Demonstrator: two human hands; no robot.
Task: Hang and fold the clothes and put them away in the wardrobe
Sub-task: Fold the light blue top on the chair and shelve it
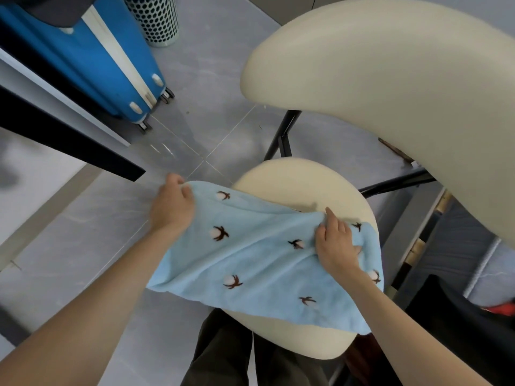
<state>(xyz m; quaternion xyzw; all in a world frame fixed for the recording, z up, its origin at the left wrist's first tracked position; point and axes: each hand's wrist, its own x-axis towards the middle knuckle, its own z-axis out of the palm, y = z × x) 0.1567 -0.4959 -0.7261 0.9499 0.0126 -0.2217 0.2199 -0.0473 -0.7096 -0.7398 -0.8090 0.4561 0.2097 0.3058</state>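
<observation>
No legible text, brands or numbers, suitcase (69,59) apparently unmarked

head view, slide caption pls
Left hand and right hand grip a light blue patterned towel over a cream chair seat.

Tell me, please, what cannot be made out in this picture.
Head view:
Left hand: fingers' tips tucked under the blue towel corner.
Red item: cut off by the right edge, unidentifiable.
Blue suitcase top: cut off by the upper edge.
Chair seat middle: covered by the towel.

obstacles: chair backrest (404,87) right, suitcase (92,65) left | free: floor (211,79) between
</observation>
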